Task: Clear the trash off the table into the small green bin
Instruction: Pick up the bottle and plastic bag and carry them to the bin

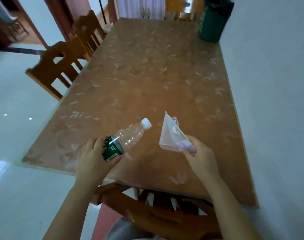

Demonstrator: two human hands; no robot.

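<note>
Head view, key relation: the small green bin [212, 23] stands at the far right corner of the surface [147, 75], close to the wall, well apart from both hands and straight ahead of the right one.
Left hand [94, 156]: fingers curled round the green-labelled base end of a clear plastic bottle [130, 134].
Bottle axis: runs from the base in the palm up and to the right, with the white cap pointing roughly toward the bin; whether it touches the surface cannot be told.
Right hand [199, 156]: thumb and fingers pinch the lower corner of a pale, crumpled wrapper [170, 135], which stands up above the near part of the surface.
Nearer hand: the right, judged by side; both need a long forward reach.
Other: a wooden chair [61, 66] stands along the left edge.
</note>
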